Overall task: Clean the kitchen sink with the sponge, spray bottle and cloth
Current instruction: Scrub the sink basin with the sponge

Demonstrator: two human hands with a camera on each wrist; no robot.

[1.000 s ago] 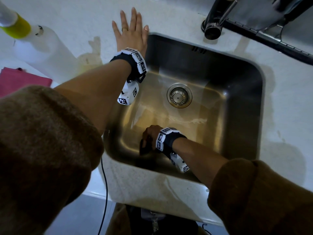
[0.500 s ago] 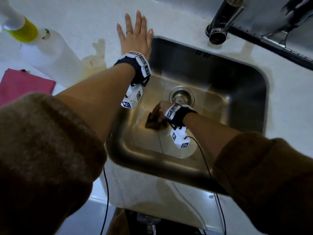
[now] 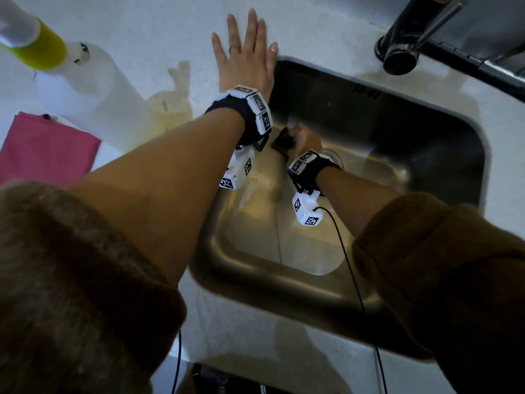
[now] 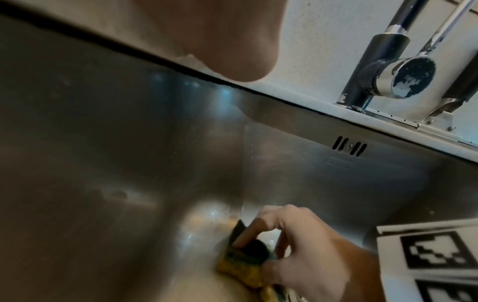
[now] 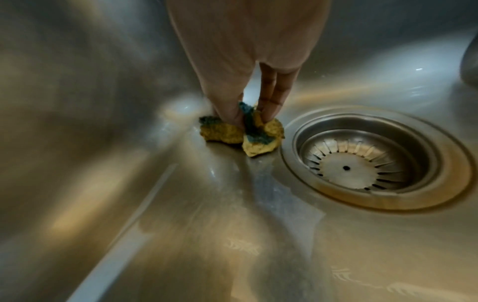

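I have the white desk (image 3: 326, 35) around a stainless steel sink (image 3: 420, 115), and the step in hand, as I read it, is scrubbing the basin floor near its far-left corner. My left hand (image 3: 245, 59) lies flat on the desk at the sink's far-left rim, fingers straight and spread, holding nothing; I judge it a good brace and would leave it there so I can lean weight into the scrub. Down in the basin my right hand (image 3: 305, 137) has its fingers curled round the yellow-and-green sponge (image 5: 240, 132), which is folded and crumpled under the fingertips, resting on the steel just beside the drain strainer (image 5: 362, 163) on its left. To do this well I would flatten the sponge so more of its face meets the metal, press evenly, and work in overlapping strokes from the walls and corner seams toward the drain, minding the brownish ring round the drain's rim, which looks to need the green scouring side. The spray bottle (image 3: 85, 89) stands on the desk left of the sink, with the pink cloth (image 3: 45, 149) nearer the desk's front-left edge; both wait for later steps.
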